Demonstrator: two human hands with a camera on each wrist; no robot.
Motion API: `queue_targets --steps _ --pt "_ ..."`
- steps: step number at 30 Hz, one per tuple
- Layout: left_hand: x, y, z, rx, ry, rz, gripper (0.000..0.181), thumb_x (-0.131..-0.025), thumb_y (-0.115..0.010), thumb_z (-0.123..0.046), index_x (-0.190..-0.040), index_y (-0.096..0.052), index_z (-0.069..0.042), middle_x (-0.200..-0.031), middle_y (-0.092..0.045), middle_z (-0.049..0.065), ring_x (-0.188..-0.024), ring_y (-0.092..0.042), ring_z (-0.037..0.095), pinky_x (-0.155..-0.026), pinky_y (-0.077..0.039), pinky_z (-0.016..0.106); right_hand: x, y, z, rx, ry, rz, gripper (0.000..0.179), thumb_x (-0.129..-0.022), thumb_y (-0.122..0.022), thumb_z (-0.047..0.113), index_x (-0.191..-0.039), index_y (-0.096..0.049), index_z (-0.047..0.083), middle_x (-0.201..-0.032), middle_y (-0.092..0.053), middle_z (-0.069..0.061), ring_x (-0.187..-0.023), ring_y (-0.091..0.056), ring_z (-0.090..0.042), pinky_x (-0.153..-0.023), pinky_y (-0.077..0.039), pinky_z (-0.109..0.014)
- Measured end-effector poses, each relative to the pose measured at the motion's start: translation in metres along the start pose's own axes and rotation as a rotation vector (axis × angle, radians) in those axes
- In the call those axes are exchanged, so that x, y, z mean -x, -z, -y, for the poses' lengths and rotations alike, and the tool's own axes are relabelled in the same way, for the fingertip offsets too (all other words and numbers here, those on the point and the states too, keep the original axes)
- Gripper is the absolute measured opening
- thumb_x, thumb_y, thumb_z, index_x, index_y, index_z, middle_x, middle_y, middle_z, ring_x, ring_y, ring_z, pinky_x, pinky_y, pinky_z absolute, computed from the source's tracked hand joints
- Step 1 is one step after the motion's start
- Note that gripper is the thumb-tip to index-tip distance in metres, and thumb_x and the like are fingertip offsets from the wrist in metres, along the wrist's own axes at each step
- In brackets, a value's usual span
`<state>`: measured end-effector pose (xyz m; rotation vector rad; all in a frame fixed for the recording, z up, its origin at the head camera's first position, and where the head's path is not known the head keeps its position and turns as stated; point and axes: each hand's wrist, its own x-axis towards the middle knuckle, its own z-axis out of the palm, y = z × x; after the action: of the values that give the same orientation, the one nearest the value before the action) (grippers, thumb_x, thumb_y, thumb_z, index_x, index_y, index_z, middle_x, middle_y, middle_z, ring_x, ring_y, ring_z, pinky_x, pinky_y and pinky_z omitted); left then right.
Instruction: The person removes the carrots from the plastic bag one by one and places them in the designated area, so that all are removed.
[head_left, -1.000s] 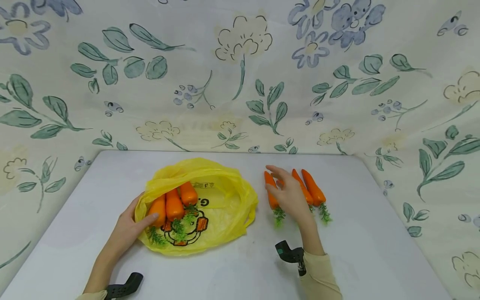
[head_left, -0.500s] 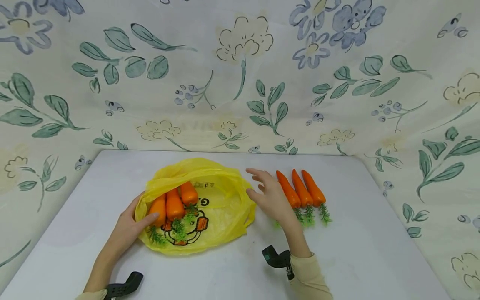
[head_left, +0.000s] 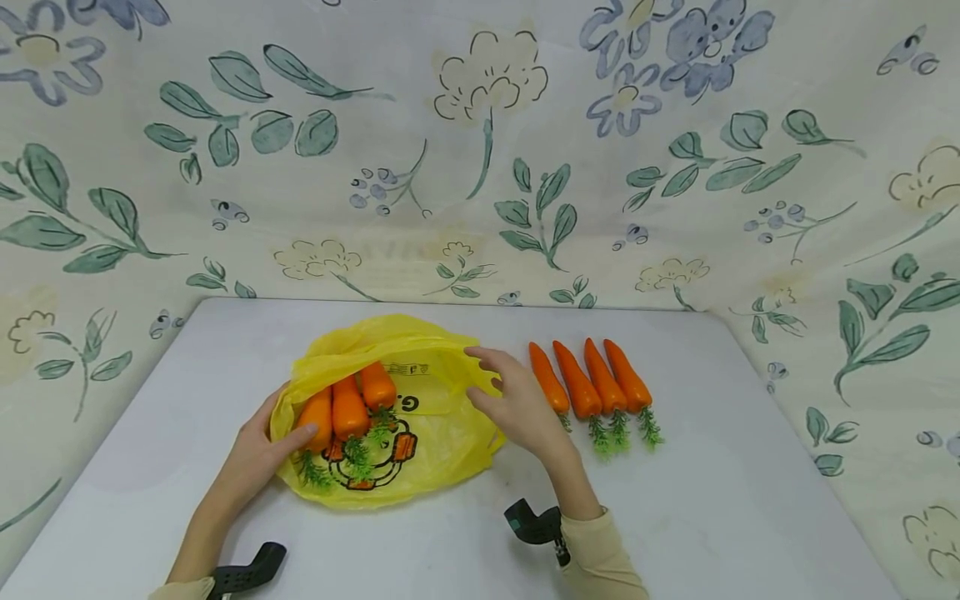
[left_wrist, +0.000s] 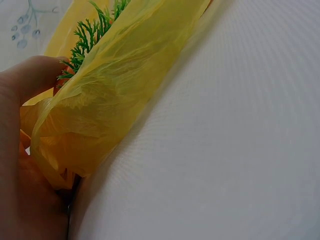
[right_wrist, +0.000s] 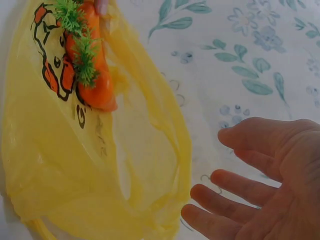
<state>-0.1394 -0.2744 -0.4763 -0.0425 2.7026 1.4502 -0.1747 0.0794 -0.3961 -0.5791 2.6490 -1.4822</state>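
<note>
A yellow plastic bag (head_left: 450, 450) with a printed face lies on the table, its mouth toward the person. Inside its left part are 3 orange toy carrots (head_left: 349, 410) with green tops. My left hand (head_left: 255, 450) grips the bag's left edge, thumb over the rim against the nearest carrot, other fingers hidden behind the plastic. My right hand (head_left: 517, 404) is beside the bag's right rim with fingers spread and holding nothing; the right wrist view shows the bare palm (right_wrist: 295, 185) facing the bag.
Several more carrots (head_left: 576, 379) lie in a row right of my right hand, tips pointing to the back. The white table (head_left: 712, 483) ends at a floral cloth backdrop (head_left: 420, 275). Black wrist cameras (head_left: 251, 568) sit on both forearms.
My right hand has moved left from over the carrot row to the bag's right rim, uncovering the row's leftmost carrots. My left hand and the bagged carrots have stayed in place.
</note>
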Motion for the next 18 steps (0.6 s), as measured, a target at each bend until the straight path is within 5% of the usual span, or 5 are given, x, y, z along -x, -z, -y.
queue_targets --steps 18 --pt "-0.001 0.000 0.003 0.009 -0.006 0.003 0.087 -0.096 -0.060 -0.043 -0.160 -0.010 -0.015 -0.159 -0.022 0.028 -0.142 -0.024 0.051 -0.109 -0.025 0.072 -0.010 -0.023 -0.004 -0.071 -0.029 0.063 0.048 -0.095 -0.063 0.012 -0.142 -0.053 0.013 -0.143 -0.054 -0.004 -0.127 -0.055 -0.024 -0.106 -0.047 -0.045"
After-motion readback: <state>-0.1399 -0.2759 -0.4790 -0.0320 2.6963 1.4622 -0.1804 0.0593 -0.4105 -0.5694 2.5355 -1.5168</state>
